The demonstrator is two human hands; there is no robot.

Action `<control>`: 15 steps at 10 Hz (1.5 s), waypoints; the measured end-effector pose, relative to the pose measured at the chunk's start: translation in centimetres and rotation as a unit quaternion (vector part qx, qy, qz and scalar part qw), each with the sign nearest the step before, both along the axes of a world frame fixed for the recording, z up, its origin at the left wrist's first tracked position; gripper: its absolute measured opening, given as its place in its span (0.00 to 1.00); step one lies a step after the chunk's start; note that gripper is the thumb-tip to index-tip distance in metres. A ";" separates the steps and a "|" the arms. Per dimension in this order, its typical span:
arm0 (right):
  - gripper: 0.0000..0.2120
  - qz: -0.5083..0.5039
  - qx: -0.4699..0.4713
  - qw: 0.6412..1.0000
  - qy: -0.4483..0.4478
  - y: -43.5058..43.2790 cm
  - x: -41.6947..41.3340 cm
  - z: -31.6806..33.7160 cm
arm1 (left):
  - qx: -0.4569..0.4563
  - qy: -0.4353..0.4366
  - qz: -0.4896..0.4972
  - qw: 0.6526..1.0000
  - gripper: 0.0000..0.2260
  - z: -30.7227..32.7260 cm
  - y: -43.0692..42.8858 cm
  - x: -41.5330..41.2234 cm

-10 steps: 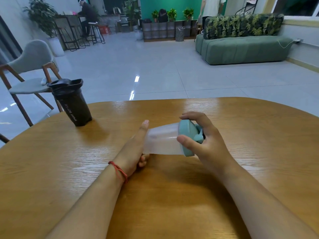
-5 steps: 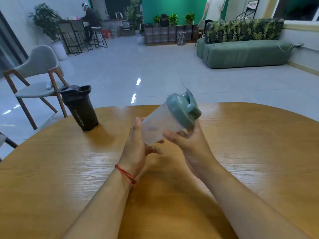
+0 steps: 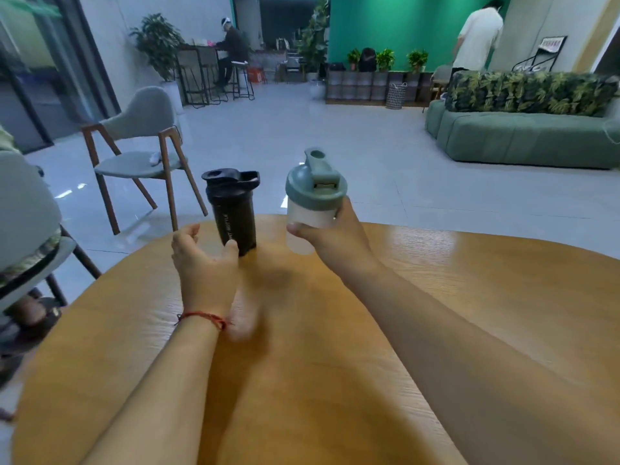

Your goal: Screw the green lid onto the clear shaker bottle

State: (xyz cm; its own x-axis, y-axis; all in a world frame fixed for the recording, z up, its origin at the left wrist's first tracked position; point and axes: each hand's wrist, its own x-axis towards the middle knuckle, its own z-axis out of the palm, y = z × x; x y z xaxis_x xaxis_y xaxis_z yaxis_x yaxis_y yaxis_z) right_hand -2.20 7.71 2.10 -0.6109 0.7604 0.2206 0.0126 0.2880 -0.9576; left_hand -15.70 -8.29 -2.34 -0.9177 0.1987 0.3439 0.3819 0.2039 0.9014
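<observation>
Frosted clear shaker bottle (image 3: 303, 226) with domed green lid (image 3: 315, 187), now upright in right hand (image 3: 330, 236); left hand (image 3: 203, 260) off, open.

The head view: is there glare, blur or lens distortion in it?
Head view: ceiling light glares on the wooden table at its far right; a smeared ghost blurs the tabletop beside the left hand; the wide lens bends the table's edge; the right hand and bottle look sharp.

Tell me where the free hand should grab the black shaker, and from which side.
Grip the black shaker around its mid-body, below the wider lid. It stands upright on the table, and the left hand is already open beside its base, so come in from the left, thumb in front. The right hand is busy holding the clear bottle.
</observation>
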 end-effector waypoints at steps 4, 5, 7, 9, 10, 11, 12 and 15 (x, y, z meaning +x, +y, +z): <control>0.35 -0.031 0.015 0.997 -0.075 0.7 -8.9 -5.2 | -0.089 -0.088 -0.132 0.983 0.53 -1.7 4.5 -7.2; 0.34 -0.036 0.023 0.996 -0.074 0.8 -9.6 -5.5 | -0.089 -0.074 -0.116 0.987 0.51 -2.1 4.5 -7.3; 0.35 -0.039 0.053 0.995 -0.076 0.2 -10.4 -7.3 | -0.085 -0.057 -0.112 0.988 0.42 -2.3 4.4 -7.7; 0.35 -0.062 0.101 0.988 -0.098 -0.2 -11.0 -8.7 | -0.062 -0.061 -0.089 0.992 0.39 -2.6 4.4 -8.0; 0.35 -0.067 0.097 0.988 -0.100 -0.1 -11.0 -8.9 | -0.062 -0.057 -0.080 0.993 0.40 -2.7 4.6 -8.0; 0.36 -0.063 0.097 0.988 -0.103 0.0 -10.6 -8.7 | -0.068 -0.056 -0.072 0.993 0.41 -2.6 4.6 -8.0; 0.40 -0.066 0.092 0.988 -0.103 -0.2 -10.5 -8.7 | -0.091 -0.065 -0.069 0.991 0.44 -2.6 4.3 -7.8; 0.59 -0.062 0.043 0.983 -0.167 -2.7 -3.5 -8.6 | -0.242 -0.065 -0.035 0.968 0.40 -2.8 1.4 -1.2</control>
